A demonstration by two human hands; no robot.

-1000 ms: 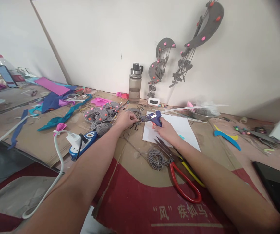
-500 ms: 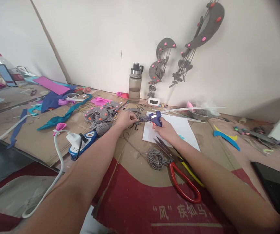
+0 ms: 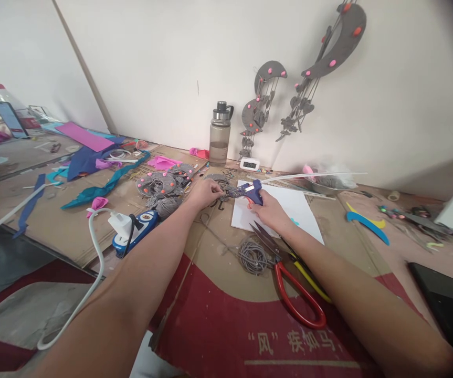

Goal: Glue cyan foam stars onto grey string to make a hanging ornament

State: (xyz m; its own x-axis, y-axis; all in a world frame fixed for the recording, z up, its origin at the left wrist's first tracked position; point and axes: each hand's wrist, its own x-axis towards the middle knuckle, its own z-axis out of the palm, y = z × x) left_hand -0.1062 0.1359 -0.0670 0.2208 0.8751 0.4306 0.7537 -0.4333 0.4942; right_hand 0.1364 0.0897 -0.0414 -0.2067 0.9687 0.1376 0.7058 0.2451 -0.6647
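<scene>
My right hand (image 3: 269,210) is wrapped round the handle of a blue glue gun (image 3: 252,191), whose nozzle points left. Close to the nozzle, my left hand (image 3: 207,193) is closed in a pinch; what its fingertips hold is too small to make out. A grey crescent piece (image 3: 219,181) lies just behind those fingertips. White paper (image 3: 307,218) lies under the gun and my right hand. Nearer to me are a coil of grey cord (image 3: 253,257) and scissors with red handles (image 3: 301,302), partly beside my right forearm.
Grey decorated pieces (image 3: 159,184) and a blue power strip (image 3: 135,233) with a white cable are at the left. A bottle (image 3: 219,139) and small clock (image 3: 249,164) stand by the wall. A black phone (image 3: 442,299) lies right. Grey crescents (image 3: 344,50) hang on the wall.
The view has shifted very slightly. Both hands keep nearly the same place and hold, with the glue gun still near my left fingertips.
</scene>
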